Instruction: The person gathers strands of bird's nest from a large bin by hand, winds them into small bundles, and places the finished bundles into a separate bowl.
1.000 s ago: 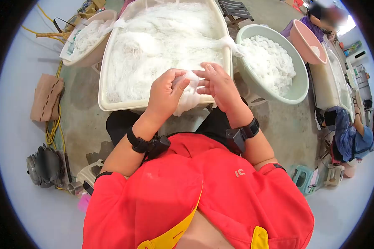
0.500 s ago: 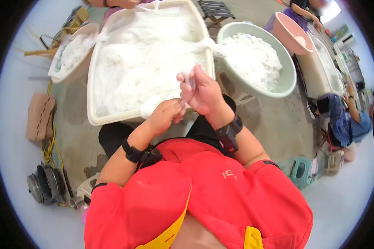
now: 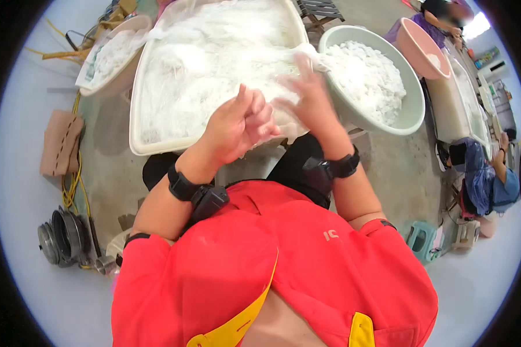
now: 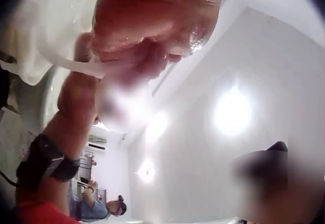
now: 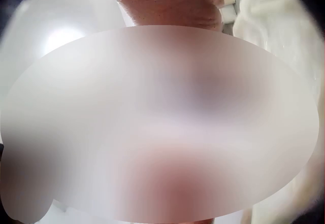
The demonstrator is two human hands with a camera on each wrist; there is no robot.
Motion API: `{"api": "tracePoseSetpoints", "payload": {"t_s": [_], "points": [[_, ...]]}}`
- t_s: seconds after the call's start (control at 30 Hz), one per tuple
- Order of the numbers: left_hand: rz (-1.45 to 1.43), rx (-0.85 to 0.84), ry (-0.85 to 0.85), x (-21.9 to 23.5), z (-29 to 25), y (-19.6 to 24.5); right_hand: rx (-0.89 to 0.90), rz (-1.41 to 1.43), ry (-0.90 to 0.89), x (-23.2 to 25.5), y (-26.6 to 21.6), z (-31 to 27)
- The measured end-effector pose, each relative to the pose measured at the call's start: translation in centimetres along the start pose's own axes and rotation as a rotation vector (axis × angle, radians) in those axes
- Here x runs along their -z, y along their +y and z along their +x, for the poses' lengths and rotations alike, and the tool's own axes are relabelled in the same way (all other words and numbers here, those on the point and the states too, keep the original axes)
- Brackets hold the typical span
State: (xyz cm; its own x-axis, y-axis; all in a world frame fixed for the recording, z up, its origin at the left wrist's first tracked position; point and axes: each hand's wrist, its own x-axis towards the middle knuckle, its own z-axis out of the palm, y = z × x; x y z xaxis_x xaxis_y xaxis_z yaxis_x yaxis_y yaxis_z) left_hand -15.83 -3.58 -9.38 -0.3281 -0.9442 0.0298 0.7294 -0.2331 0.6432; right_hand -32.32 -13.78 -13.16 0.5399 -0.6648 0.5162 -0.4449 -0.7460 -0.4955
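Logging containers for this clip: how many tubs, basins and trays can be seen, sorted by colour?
White: 2, the large tray by the hands and a smaller tub at upper left, both holding white strands.
Pale green: 1, the round basin with white clumps.
Pink: 1, the tilted basin behind it.
Total: 4.
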Motion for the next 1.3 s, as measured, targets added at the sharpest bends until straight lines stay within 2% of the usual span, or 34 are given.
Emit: {"api": "tracePoseSetpoints", "payload": {"t_s": [0.07,0.1,0.17,0.2,0.23,0.27,0.3,0.33,0.37,0.4,0.47,0.53,0.57,0.67,0.7,0.8,0.83,0.93,0.97,1.0,1.07,1.1,1.2,1.23,1.3], "points": [[-0.147,-0.109,-0.059,1.6,0.5,1.6,0.203,0.367,-0.342,-1.1,-3.3,-0.1],[-0.216,-0.163,-0.094,2.2,0.6,2.3,0.199,0.478,-0.351,-1.3,-3.9,-0.3],[-0.161,-0.112,0.243,2.9,0.1,2.2,0.190,0.695,-0.363,-1.5,-4.6,-0.2],[-0.134,-0.086,0.406,3.5,0.1,1.9,0.140,0.715,-0.288,-1.4,-4.7,-0.1],[-0.265,-0.060,0.241,4.0,-0.2,1.0,0.090,0.732,-0.210,-1.3,-4.7,0.2],[-0.196,-0.128,0.348,4.2,-0.2,0.1,0.036,0.747,-0.130,-1.2,-4.7,0.4],[-0.127,-0.196,0.454,3.2,0.1,-1.0,0.030,0.657,-0.007,-1.6,-4.0,0.6],[-0.057,-0.264,0.558,2.6,0.2,-1.6,-0.040,0.581,0.043,-1.2,-4.2,0.7],[0.250,-0.392,0.589,3.5,0.0,-2.3,-0.109,0.503,0.092,-0.5,-4.6,0.9],[0.505,-0.301,0.420,3.6,-0.4,-2.4,-0.178,0.427,0.140,0.0,-5.0,1.0],[0.997,-0.108,0.066,3.6,-1.1,-2.5,-0.122,0.186,0.180,0.4,-5.2,0.9],[1.136,-0.057,0.246,2.4,-0.7,-3.6,-0.112,0.060,0.159,0.3,-5.5,0.5],[1.204,-0.028,0.338,1.8,-0.4,-4.0,-0.116,0.151,0.104,0.0,-5.1,0.2],[0.852,-0.036,0.369,2.0,0.7,-4.0,-0.582,0.932,-0.068,0.2,-5.6,-0.1],[0.819,-0.019,0.253,2.4,0.7,-3.8,-0.615,1.145,-0.115,0.3,-5.5,-0.4],[0.616,0.034,0.103,1.8,-0.1,-3.6,-0.612,1.322,0.170,-2.1,-5.1,-0.5],[0.313,0.176,0.059,1.5,-0.2,-3.3,-0.588,1.342,0.222,-2.3,-6.0,-0.1],[-0.001,0.279,0.022,0.7,-1.2,-1.7,-0.564,1.531,-0.051,-2.2,-3.2,-0.8],[0.033,0.269,0.056,1.5,-1.5,-1.3,-0.545,1.387,-0.104,-1.8,-2.9,-0.9],[0.368,0.126,0.123,1.8,-1.5,-0.9,-0.524,1.243,-0.154,-1.1,-2.9,-0.7],[1.035,-0.175,0.249,2.5,-1.3,0.0,-0.358,0.886,-0.194,0.2,-4.1,0.1],[1.410,-0.269,0.290,2.6,-1.3,0.9,-0.388,0.839,-0.311,0.1,-3.8,0.0],[1.608,-0.460,0.285,2.3,-0.8,1.4,-0.317,0.795,-0.299,-0.6,-4.5,-0.2],[1.532,-0.505,0.305,2.9,-0.6,0.7,-0.341,0.871,-0.270,-0.6,-4.8,-0.1],[0.824,-0.409,0.293,2.8,0.1,-1.4,-0.275,0.937,-0.137,-1.2,-4.9,0.2]]}}
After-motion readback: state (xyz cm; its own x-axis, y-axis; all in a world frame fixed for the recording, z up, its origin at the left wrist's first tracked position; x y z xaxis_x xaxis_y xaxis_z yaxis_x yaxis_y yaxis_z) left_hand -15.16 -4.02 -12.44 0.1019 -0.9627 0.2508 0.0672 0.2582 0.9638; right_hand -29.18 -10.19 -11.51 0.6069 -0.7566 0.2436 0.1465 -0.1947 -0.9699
